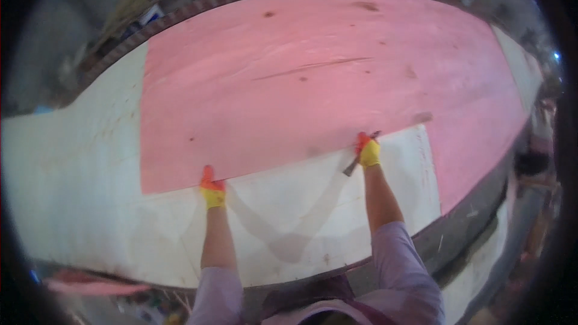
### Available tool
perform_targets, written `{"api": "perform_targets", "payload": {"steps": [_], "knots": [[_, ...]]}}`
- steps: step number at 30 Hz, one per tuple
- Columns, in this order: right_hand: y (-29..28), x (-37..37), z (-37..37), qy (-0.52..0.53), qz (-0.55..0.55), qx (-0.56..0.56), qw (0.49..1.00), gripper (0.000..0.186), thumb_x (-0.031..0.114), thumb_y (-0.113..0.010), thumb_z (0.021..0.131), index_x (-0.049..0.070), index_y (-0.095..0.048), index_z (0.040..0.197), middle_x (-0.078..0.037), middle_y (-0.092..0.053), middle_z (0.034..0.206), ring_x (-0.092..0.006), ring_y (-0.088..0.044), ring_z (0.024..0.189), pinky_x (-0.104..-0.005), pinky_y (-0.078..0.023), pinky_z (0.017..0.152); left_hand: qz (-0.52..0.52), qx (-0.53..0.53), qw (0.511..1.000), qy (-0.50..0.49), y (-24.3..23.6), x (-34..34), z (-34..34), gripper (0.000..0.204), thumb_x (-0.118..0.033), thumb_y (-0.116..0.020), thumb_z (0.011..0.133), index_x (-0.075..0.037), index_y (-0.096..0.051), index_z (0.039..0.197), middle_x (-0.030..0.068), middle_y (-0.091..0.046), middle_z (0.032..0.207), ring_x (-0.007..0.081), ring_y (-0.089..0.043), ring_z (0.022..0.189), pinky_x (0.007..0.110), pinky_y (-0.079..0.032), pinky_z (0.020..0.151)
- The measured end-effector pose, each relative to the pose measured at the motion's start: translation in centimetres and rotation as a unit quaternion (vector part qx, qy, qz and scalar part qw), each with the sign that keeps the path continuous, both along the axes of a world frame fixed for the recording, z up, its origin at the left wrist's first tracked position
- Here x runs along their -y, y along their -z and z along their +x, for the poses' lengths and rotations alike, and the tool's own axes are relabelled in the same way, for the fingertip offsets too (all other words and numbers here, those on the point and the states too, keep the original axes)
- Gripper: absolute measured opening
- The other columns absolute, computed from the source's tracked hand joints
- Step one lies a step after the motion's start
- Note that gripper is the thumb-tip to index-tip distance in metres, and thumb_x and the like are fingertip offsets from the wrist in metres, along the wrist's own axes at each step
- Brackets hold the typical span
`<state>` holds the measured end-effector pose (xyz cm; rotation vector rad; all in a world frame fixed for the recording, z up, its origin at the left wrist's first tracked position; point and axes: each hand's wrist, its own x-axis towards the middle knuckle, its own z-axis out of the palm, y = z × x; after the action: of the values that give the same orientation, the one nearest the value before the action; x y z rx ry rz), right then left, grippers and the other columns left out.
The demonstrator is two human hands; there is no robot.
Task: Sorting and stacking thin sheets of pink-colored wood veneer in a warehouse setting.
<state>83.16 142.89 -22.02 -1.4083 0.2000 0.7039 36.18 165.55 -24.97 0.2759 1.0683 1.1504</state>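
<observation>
Holding part-hidden tool [350,168]: right grip [368,151] | left grip [212,189] unclear, at pink sheet [271,108]

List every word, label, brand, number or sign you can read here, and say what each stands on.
None can be read. The pink sheet and pale surface show marks but no legible lettering; the blue-and-white item beyond them is too blurred to tell.

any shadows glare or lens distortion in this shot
Head view: soft arm-shaped shadows on the white surface; head view: far edge of the pink sheet bowed by the fisheye, corners black; head view: small bright light near the right rim, surroundings blurred.
</observation>
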Motion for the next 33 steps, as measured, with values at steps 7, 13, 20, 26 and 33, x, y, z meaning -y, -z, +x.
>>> {"api": "perform_targets", "payload": {"steps": [7,13,20,26,33], "knots": [[0.2,-2.6,0.3,0.126,0.062,-0.061,0.988,0.016,0.004,-0.051,0.079,0.011,-0.041,0.069,0.0,-0.035,0.054,-0.0159,-0.035,0.041,-0.0319,-0.033,0.039,0.118,-0.179,0.976,0.041,5.0,0.1,0.4,0.031,-0.021,-0.056,0.086,-0.01,-0.056,0.115,0.0018,-0.057,0.112,0.02,-0.055,0.101,0.037,-0.048,0.082],[-2.9,-0.6,-0.3,0.066,0.12,-0.087,0.987,0.017,0.007,-0.054,0.078,0.01,-0.042,0.066,-0.001,-0.039,0.054,-0.0158,-0.04,0.047,-0.0306,-0.038,0.045,0.138,-0.242,0.958,0.07,12.4,-0.6,2.4,0.032,-0.02,-0.062,0.084,-0.011,-0.056,0.114,0.0008,-0.058,0.11,0.0179,-0.057,0.097,0.039,-0.051,0.078],[-10.2,-3.3,-13.8,0.021,0.142,0.136,0.98,0.03,0.008,-0.054,0.08,0.0,-0.054,0.109,-0.01,-0.055,0.112,-0.0138,-0.051,0.081,-0.0243,-0.043,0.059,0.075,-0.065,0.995,-0.013,6.3,-2.8,-1.4,0.034,-0.033,-0.063,0.084,-0.01,-0.057,0.108,0.0041,-0.062,0.095,0.0158,-0.061,0.083,0.03,-0.053,0.059],[-10.4,2.8,-20.9,-0.155,0.093,0.348,0.92,0.046,0.011,-0.044,0.089,0.005,-0.038,0.134,-0.011,-0.051,0.123,-0.0122,-0.048,0.094,-0.0247,-0.04,0.077,0.205,-0.496,0.805,0.253,-4.5,5.1,-8.4,0.03,-0.03,-0.05,0.09,-0.007,-0.058,0.106,0.0062,-0.062,0.089,0.0201,-0.06,0.082,0.036,-0.051,0.076],[-15.4,6.9,-25.4,-0.33,-0.022,0.191,0.924,0.047,0.014,-0.049,0.089,0.009,-0.038,0.135,-0.008,-0.055,0.11,-0.0097,-0.049,0.078,-0.024,-0.043,0.071,-0.226,-0.762,0.605,-0.049,-10.5,22.3,-30.2,0.071,-0.046,-0.058,0.082,0.001,-0.037,0.13,0.0193,-0.045,0.128,0.0297,-0.042,0.118,0.042,-0.031,0.102]]}}
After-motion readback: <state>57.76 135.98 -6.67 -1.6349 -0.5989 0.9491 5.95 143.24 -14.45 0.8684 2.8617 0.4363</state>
